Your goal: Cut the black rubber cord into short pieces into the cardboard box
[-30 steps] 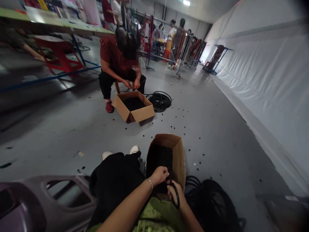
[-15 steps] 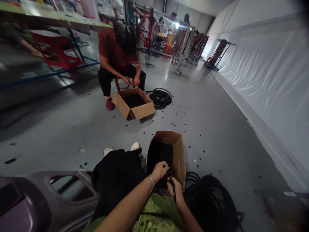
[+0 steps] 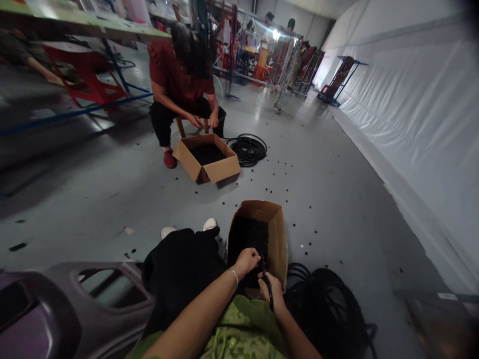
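Over an open cardboard box [image 3: 279, 234] with many small black pieces [image 3: 254, 234] in it, my two hands are close together. My left hand [image 3: 247, 263] is closed in a pinch; what its fingertips hold is too small and dark to make out. In my right hand [image 3: 276, 290] are black-handled scissors [image 3: 268, 288], their blades pointing up toward the left fingertips. A coil of black tubing [image 3: 325, 304] lies on the floor just right of the box.
Ahead, a person [image 3: 183, 80] in a red top sits working over a second cardboard box [image 3: 222, 170]. Another black tubing coil [image 3: 249, 149] lies beside it. Small black bits dot the grey floor [image 3: 337, 199]. A grey-purple plastic chair [image 3: 108, 294] stands left; a white sheet wall [image 3: 419, 99] runs along the right.
My hands stay at nearly the same spot above the box, with the scissors slightly turned. The seated person's head and upper body have shifted a little. The view has tilted slightly.
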Motion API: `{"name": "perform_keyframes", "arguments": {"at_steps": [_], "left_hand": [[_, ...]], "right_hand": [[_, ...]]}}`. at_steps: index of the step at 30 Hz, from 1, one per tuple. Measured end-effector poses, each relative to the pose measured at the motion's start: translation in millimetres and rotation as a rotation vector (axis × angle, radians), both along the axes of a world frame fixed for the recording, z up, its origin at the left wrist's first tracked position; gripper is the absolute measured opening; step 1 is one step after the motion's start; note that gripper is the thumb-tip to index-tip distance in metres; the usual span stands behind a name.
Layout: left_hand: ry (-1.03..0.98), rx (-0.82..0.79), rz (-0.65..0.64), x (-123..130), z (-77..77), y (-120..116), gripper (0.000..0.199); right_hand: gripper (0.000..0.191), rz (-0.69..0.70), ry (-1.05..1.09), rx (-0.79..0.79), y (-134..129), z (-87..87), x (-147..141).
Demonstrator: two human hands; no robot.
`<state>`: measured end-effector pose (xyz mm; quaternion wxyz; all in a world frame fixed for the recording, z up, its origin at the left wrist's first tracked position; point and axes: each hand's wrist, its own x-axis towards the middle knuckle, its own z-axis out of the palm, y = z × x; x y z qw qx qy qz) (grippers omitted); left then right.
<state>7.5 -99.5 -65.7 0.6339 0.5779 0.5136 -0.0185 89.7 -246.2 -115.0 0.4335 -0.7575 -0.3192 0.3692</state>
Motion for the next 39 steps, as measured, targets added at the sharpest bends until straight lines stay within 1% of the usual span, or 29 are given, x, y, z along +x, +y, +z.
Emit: {"name": "perform_keyframes", "arguments": {"at_steps": [2, 6, 8, 10, 12, 14, 17, 19, 22, 24, 28, 30, 34, 39], "left_hand": [[0.017, 0.010, 0.015, -0.4, -0.8, -0.3, 0.007], [-0.032, 0.128, 0.009, -3.1, -3.2, 0.2, 0.007], [-0.061, 0.154, -0.034, -3.9, -4.8, 1.2, 0.008], [-0.077, 0.145, -0.090, -3.4, -6.2, 2.1, 0.009], [-0.087, 0.119, -0.120, -2.3, -5.8, 2.5, 0.011], [-0.090, 0.080, -0.099, -1.8, -2.8, 1.7, 0.011], [-0.073, 0.009, -0.013, -3.3, 6.1, 0.2, 0.008], [-0.083, -0.055, 0.025, -4.7, 12.4, 0.9, 0.008], [-0.130, -0.114, 0.168, -6.0, 20.7, 4.0, 0.014], [-0.166, -0.151, 0.220, -6.6, 26.1, 5.7, 0.018], [-0.217, -0.176, 0.245, -7.3, 36.2, 6.7, 0.020], [-0.226, -0.176, 0.248, -7.4, 40.0, 6.5, 0.018], [-0.257, -0.188, 0.207, -7.5, 44.5, 5.2, 0.017], [-0.272, -0.173, 0.180, -8.0, 48.7, 2.3, 0.017]], "right_hand": [[0.037, 0.013, -0.011, 0.010, 0.5, -2.1, -3.0], [0.036, 0.014, 0.040, -0.043, 3.3, -0.8, -1.4], [0.038, 0.032, 0.119, -0.078, 4.5, 1.4, 2.9], [0.042, 0.064, 0.215, -0.114, 5.4, 3.9, 7.8], [0.045, 0.085, 0.268, -0.141, 6.3, 6.5, 10.9], [0.045, 0.073, 0.246, -0.152, 7.4, 9.8, 10.3], [0.040, 0.011, 0.122, -0.157, 10.2, 15.2, 2.7], [0.037, -0.020, 0.083, -0.163, 12.5, 17.7, -3.0], [0.037, -0.013, 0.105, -0.161, 13.6, 19.7, -6.8], [0.039, 0.000, 0.153, -0.161, 11.2, 21.5, -5.6], [0.046, 0.021, 0.287, -0.128, 2.8, 27.9, 2.4], [0.047, 0.042, 0.317, -0.109, -0.7, 32.0, 7.0], [0.046, 0.095, 0.258, -0.105, -3.0, 38.7, 13.6], [0.044, 0.157, 0.200, -0.087, 3.7, 41.3, 18.1]]}}
